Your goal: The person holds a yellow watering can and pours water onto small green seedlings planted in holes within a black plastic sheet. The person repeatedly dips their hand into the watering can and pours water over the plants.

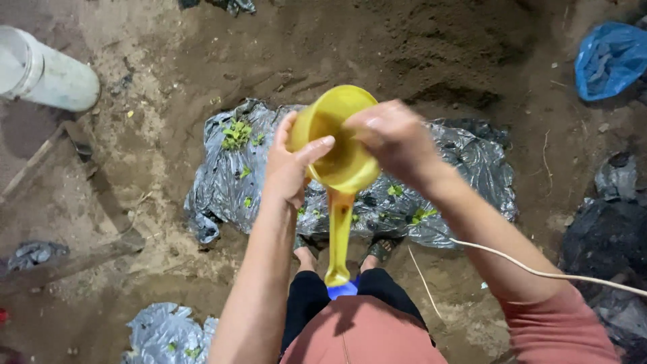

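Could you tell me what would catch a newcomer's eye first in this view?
The bright yellow scoop at centre, held in both the left hand and right hand, its handle pointing down toward the person. Beneath it, a crumpled black plastic sheet strewn with small green leaves lies on bare soil. A white pipe lies top left.
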